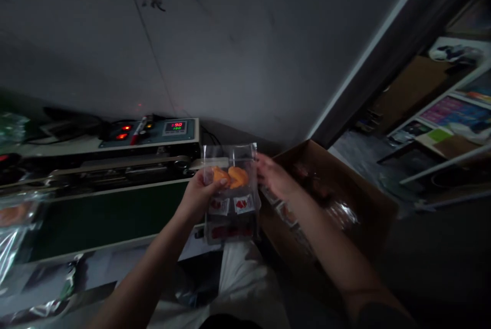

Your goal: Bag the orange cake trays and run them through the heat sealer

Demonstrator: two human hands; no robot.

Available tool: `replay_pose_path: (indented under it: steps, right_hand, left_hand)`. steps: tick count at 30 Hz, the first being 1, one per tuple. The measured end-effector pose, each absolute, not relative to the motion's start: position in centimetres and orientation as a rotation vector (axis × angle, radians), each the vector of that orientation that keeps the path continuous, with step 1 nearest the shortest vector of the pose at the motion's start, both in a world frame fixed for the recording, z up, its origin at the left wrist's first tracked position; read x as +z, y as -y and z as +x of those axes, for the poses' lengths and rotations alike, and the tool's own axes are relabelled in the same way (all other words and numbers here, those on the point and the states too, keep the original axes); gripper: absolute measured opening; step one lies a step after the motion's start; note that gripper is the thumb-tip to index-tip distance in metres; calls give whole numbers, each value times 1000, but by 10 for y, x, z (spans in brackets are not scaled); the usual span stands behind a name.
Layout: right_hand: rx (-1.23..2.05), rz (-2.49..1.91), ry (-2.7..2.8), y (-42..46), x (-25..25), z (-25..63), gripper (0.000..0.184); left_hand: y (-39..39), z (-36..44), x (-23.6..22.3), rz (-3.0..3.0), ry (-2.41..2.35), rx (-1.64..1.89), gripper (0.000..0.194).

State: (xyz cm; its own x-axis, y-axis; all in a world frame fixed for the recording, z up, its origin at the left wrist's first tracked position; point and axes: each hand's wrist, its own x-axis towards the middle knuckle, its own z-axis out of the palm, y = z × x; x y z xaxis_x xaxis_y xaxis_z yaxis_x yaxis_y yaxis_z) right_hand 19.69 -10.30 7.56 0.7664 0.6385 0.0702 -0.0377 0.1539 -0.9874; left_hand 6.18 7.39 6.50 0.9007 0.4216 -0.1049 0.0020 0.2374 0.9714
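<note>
Nearest to us are the pale trousers (249, 272), and just above them the clear bag (231, 207) hangs between belt and box, off any surface. Our left hand (199, 192) has hold of its left side, the fingers closed on the film with the thumb pressed across the front. Our right hand (271, 174) is at the bag's right edge, its fingers loosely extended; we cannot tell whether they touch it. With one sure grip on slick film, we judge that the bag could swing down on its right, or slip out if the thumb eases.

Inside, we see orange pieces (238, 177) over two small packets (242, 204). A sharp tilt could slide them together and crumple the bag. We cannot tell whether its top is sealed; if it is not, tipping could spill them.

To the right, the cardboard box (370, 198) holds more glossy packs (341, 214); its edge could snag our right forearm or the film. To the left lies the green belt (115, 214), with another bag (17, 214) at its left end. Beyond it, the exposed roller (181, 164) could catch loose plastic swung too close.

Farther still, a marker (138, 132) leans across the control panel (153, 137); a knock could drop it into the mechanism. The wall (245, 63) stands farthest.
</note>
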Motion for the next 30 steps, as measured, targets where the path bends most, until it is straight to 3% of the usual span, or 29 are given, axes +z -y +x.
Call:
replay_pose_path:
  steps: [2,7,13,17,22,30]
  right_hand:
    - [612,-1257,442,72,30,184,55]
    - [258,-1336,477,28,-18,163,74]
    - [99,-1559,584,16,-30,167,48]
    - [25,-1546,549,12,-31,164,55]
    - [88,-1570,478,14,-31,163,44]
    - [-80,-1643,481,10,-40,167,51]
  left_hand:
    - [-85,55,44,1247,-451,271,43]
    - [-109,53,18,933,-640,418,46]
    - [-137,59,19,984,-825,464,37]
    - [-150,68,20,994,-875,440,23]
    - [-165,75,21,919,-871,273,9]
    - [-163,81,11,886,-892,382,11]
